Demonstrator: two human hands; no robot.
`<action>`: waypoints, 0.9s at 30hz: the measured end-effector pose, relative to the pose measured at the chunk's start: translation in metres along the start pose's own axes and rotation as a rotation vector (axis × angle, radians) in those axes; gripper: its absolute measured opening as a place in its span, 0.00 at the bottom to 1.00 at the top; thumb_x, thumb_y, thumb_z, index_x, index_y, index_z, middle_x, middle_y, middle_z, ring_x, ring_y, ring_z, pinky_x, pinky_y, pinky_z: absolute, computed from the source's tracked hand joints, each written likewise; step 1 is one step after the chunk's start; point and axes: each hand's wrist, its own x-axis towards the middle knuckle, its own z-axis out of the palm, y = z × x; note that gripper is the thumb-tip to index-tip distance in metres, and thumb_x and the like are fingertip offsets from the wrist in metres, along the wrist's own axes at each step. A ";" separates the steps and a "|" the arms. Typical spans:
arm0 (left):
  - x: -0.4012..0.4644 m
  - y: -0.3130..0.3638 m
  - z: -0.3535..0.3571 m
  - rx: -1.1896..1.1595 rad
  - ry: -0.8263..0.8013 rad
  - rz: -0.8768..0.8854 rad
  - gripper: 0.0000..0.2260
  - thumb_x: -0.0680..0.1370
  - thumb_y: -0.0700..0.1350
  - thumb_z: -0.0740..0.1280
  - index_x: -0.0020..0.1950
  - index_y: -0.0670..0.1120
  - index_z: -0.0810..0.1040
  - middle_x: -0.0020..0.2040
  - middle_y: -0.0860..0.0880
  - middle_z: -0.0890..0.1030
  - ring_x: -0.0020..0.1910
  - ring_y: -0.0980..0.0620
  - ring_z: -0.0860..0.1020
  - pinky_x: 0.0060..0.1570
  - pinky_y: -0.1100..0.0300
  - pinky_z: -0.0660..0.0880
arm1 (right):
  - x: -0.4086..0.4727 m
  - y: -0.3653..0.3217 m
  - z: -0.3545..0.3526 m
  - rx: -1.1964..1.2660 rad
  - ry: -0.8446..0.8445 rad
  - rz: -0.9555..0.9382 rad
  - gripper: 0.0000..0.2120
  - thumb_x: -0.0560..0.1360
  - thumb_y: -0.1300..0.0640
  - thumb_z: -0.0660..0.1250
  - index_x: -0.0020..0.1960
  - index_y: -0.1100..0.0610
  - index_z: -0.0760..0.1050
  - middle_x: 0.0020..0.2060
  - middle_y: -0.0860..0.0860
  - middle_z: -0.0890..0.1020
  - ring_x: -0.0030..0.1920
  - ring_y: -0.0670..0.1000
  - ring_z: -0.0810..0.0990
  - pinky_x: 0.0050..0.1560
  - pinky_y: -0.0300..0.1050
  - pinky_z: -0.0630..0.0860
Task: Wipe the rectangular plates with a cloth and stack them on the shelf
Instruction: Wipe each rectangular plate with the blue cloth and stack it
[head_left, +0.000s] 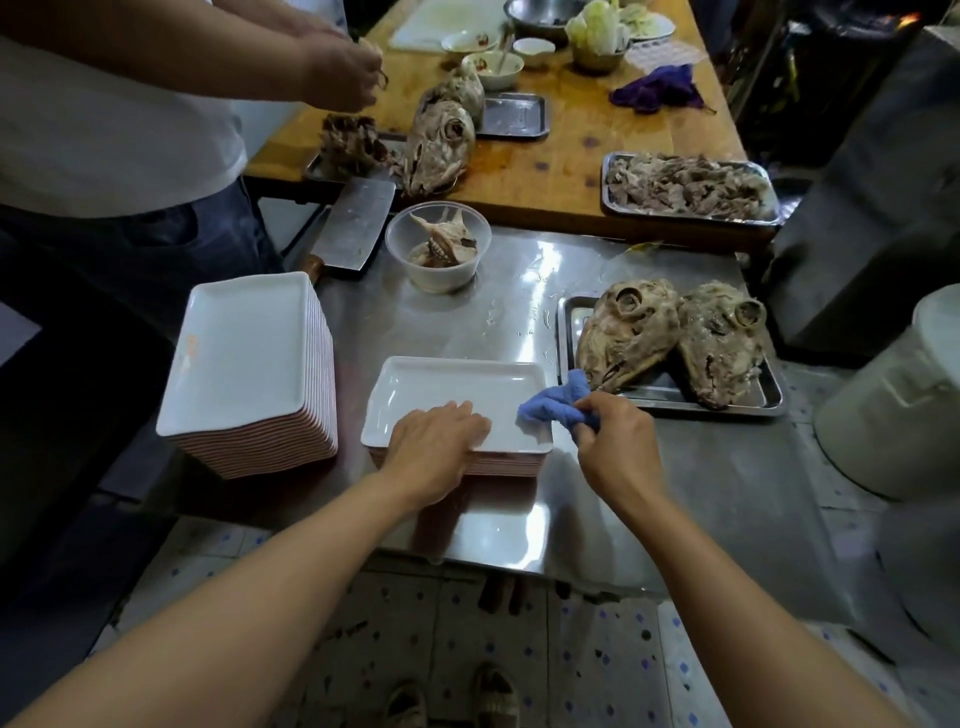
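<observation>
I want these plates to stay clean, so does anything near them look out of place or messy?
Yes. The cleaver lies right behind the tall plate stack, its handle touching the stack's far corner. Water droplets sit on the steel table beyond the plate being wiped, and the blue cloth reaches close to the tray of cooked heads.

Dim indoor light, with glare on steel and wide-angle bending at the edges.

The scene was lit softly from above; bright reflections were thrown off the steel table (649, 291) and a pale sheen was seen on the top white plate (457, 395). The upper right corner was left nearly black. Straight lines were bowed toward the frame edges, and the forearms were stretched. Fine detail was smeared, notably on the floor tiles (597, 675).
</observation>
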 end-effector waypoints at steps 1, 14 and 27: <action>0.000 -0.001 -0.005 -0.033 0.022 0.000 0.14 0.75 0.41 0.61 0.59 0.52 0.74 0.56 0.51 0.77 0.55 0.47 0.75 0.44 0.56 0.65 | 0.001 0.000 -0.002 0.020 0.018 0.011 0.04 0.73 0.64 0.66 0.45 0.60 0.79 0.41 0.56 0.81 0.44 0.57 0.78 0.39 0.42 0.67; -0.003 -0.008 -0.099 -0.710 0.343 -0.175 0.05 0.78 0.40 0.64 0.53 0.43 0.76 0.46 0.44 0.81 0.45 0.45 0.78 0.47 0.52 0.74 | 0.007 -0.055 -0.030 0.218 0.352 -0.186 0.09 0.67 0.73 0.64 0.44 0.63 0.75 0.46 0.55 0.76 0.46 0.49 0.73 0.49 0.41 0.69; -0.065 -0.049 -0.114 -1.475 0.298 -0.315 0.07 0.81 0.38 0.60 0.50 0.47 0.76 0.37 0.46 0.82 0.33 0.53 0.81 0.34 0.61 0.78 | -0.012 -0.160 0.012 0.314 0.129 -0.604 0.12 0.72 0.71 0.65 0.55 0.67 0.75 0.62 0.60 0.73 0.64 0.58 0.70 0.67 0.46 0.66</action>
